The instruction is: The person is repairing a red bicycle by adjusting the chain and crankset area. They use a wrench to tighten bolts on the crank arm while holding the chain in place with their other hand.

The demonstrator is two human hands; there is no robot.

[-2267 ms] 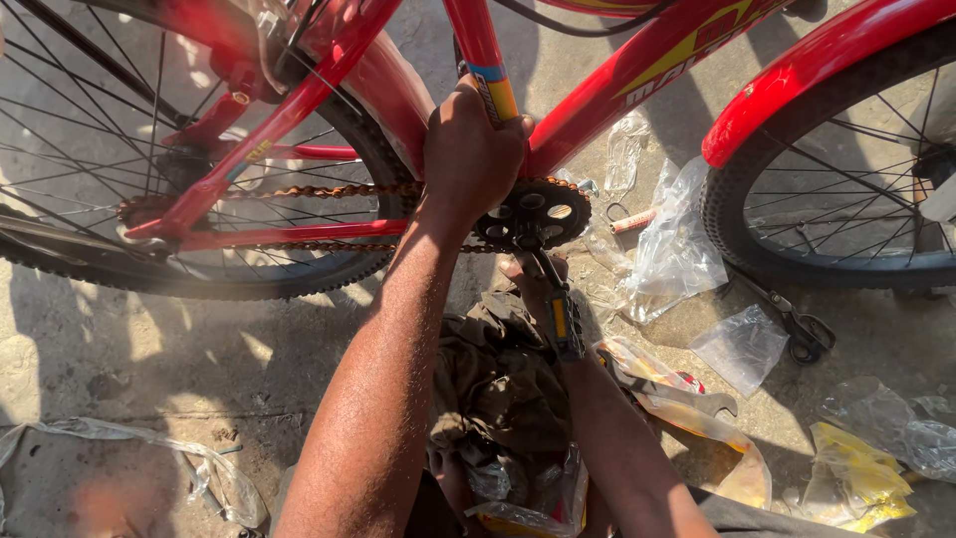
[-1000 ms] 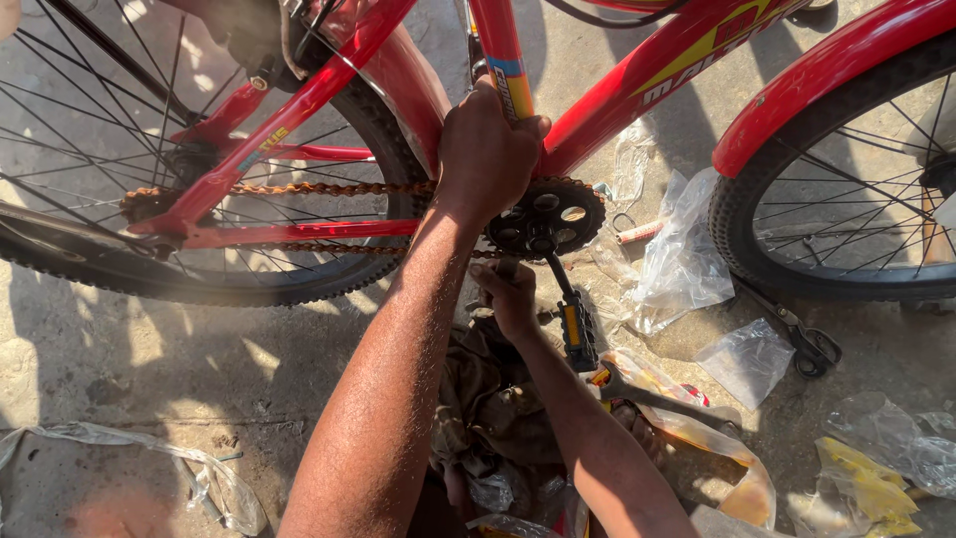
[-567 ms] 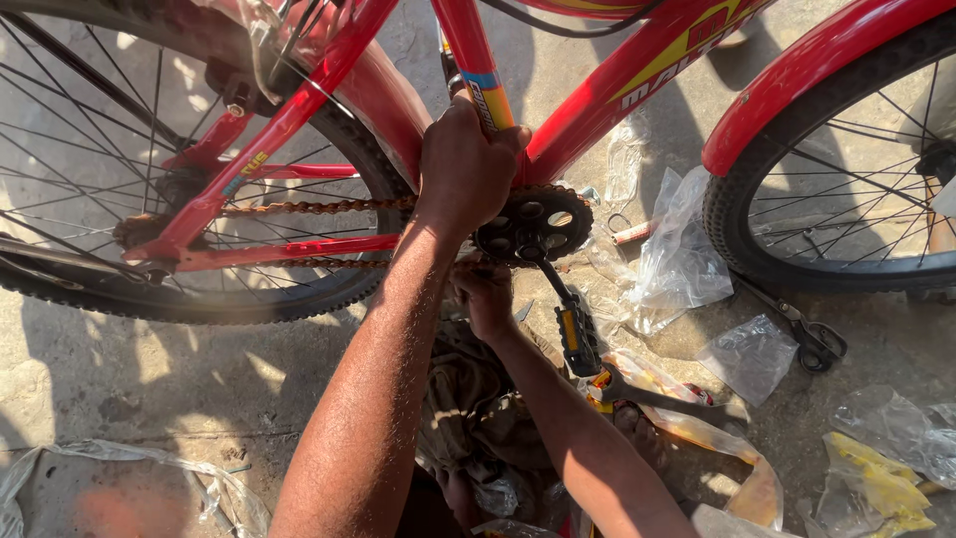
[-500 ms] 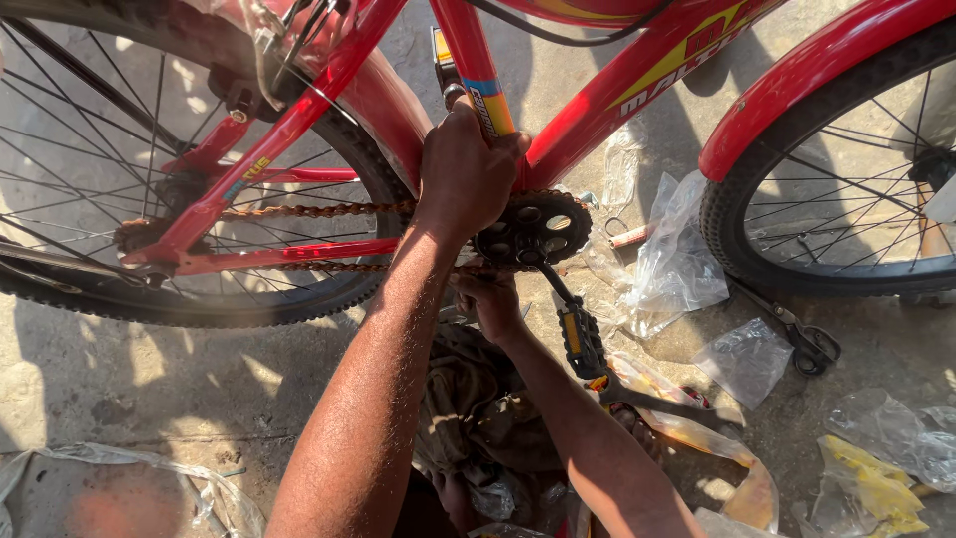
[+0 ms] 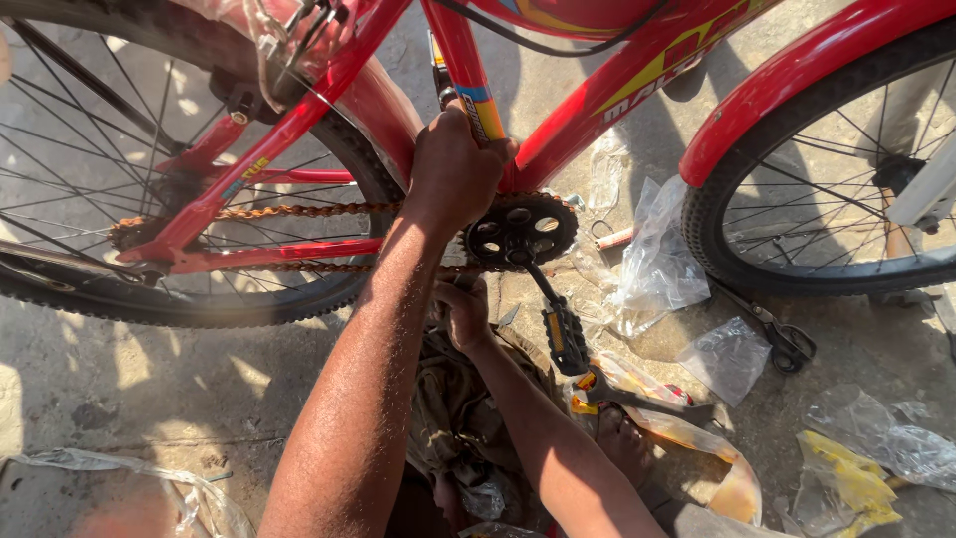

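The red bicycle frame (image 5: 558, 130) is gripped at its seat tube by the clenched left hand (image 5: 453, 169), just above the chainring (image 5: 520, 229). The right hand (image 5: 460, 311) is held beneath the chainring, fingers curled; their grasp cannot be told.

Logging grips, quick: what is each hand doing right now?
Left hand: closed around the seat tube just above the chainring.
Right hand: fingers curled below the chainring; whether it holds anything cannot be told.
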